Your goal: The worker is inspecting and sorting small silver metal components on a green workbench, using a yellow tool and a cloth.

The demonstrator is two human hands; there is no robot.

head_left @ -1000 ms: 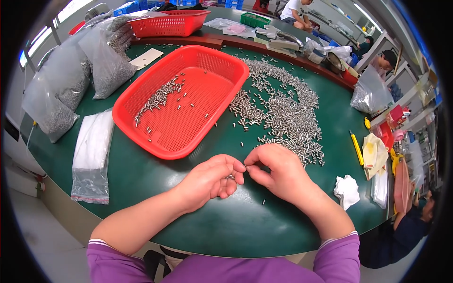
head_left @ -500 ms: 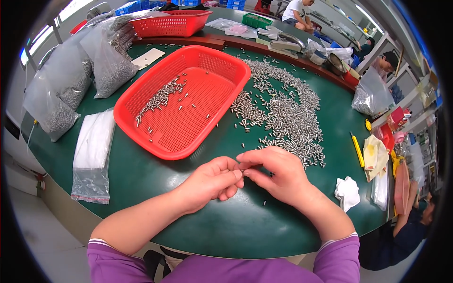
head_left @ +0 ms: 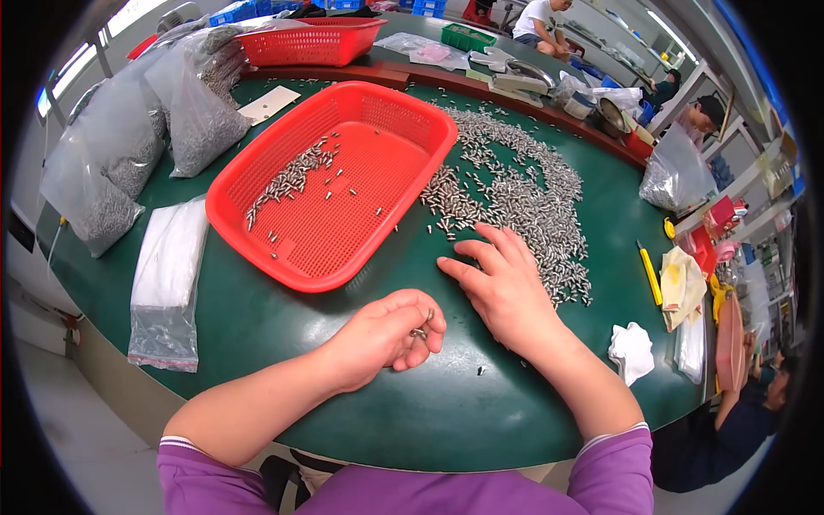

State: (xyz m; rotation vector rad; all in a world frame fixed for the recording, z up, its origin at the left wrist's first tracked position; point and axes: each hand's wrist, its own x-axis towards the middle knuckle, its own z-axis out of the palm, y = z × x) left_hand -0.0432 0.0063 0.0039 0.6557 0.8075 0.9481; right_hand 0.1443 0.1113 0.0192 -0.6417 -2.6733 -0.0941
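My left hand (head_left: 390,336) is curled above the near part of the green tabletop, with a few small cylindrical metal parts (head_left: 419,333) in its fingers. My right hand (head_left: 508,290) is palm down with its fingers apart, beside the near left edge of a wide pile of the same silvery parts (head_left: 536,215). Nothing shows in its fingers, though the palm is hidden. Left of the pile stands a red perforated plastic basket (head_left: 330,279), with more metal parts (head_left: 292,178) gathered along its left side. One loose part (head_left: 481,371) lies between my forearms.
Clear bags full of metal parts (head_left: 202,129) stand at the far left, above a packet of white plastic bags (head_left: 165,275). At right lie a crumpled white cloth (head_left: 632,352), a yellow marker (head_left: 650,273) and a stained cloth (head_left: 683,287). Another red basket (head_left: 313,45) sits at the back.
My hands have come apart. The right one has moved forward to the edge of the pile and spread its fingers; the left one stays nearly in place, with metal parts showing in it.
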